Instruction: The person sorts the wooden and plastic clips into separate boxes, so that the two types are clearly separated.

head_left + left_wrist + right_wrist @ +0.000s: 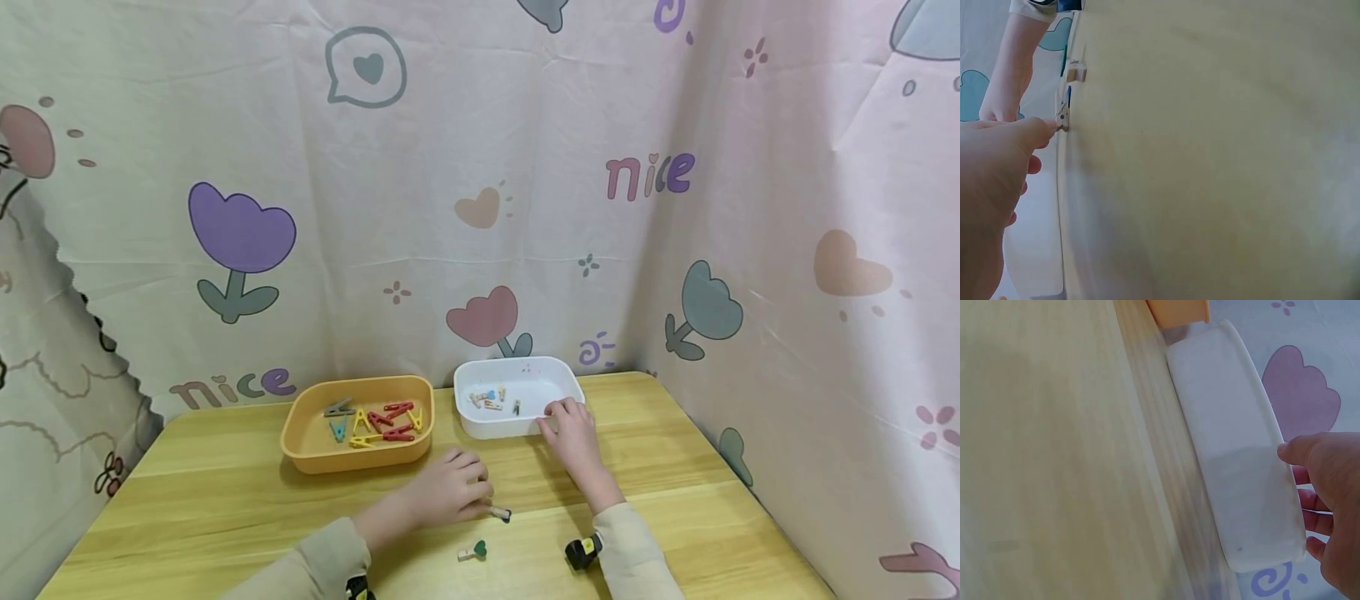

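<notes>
My left hand [450, 490] pinches the end of a small wooden clothespin [500, 513] with a dark decoration, just at the tabletop. In the left wrist view, the thumb tip meets that clothespin [1063, 117], and its decoration looks blue. A second small clothespin [472, 551] with a green heart lies nearer me on the table. At the front right of the white bin [495, 429], my right hand [573, 433] holds the rim. Its thumb presses the outer side while the fingers reach over the edge, as the right wrist view shows; the fingertips are partly hidden.
Several small wooden clothespins [492, 405] lie inside the white bin, mostly on its left. Left of it stands an orange bin [300, 454] with larger red, yellow, teal and grey clothespins [378, 421]. A printed curtain [420, 208] hangs behind the wooden table [187, 508].
</notes>
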The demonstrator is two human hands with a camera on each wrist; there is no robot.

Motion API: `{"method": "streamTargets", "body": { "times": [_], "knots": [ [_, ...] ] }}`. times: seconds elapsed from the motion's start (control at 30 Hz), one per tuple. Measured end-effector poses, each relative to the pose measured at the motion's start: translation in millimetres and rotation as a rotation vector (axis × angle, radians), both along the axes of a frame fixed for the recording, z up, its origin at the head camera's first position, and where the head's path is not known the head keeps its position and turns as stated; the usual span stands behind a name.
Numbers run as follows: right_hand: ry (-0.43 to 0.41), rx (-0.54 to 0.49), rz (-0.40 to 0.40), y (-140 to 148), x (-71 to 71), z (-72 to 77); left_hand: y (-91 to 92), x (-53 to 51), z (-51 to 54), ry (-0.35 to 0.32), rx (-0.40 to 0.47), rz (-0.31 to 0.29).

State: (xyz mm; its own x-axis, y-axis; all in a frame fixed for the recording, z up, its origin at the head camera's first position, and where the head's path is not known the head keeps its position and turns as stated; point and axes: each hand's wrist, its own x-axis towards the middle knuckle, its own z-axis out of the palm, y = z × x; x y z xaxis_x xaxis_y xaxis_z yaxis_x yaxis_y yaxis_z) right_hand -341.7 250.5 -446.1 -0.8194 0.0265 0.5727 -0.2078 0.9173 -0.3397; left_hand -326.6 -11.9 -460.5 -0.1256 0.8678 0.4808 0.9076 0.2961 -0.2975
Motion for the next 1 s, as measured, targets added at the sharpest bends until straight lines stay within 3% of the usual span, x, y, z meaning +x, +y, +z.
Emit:
{"method": "streamTargets", "body": {
  "times": [0.6,1.0],
  "knots": [
    [-0.030,0.002,-0.003,-0.6,1.2,2.6,4.2,4.9,0.5,-0.006,-0.122,0.046],
    [-0.017,0.005,-0.004,-0.7,1.3,1.2,6.1,6.7,8.3,0.017,-0.107,0.049]
  ]
}}
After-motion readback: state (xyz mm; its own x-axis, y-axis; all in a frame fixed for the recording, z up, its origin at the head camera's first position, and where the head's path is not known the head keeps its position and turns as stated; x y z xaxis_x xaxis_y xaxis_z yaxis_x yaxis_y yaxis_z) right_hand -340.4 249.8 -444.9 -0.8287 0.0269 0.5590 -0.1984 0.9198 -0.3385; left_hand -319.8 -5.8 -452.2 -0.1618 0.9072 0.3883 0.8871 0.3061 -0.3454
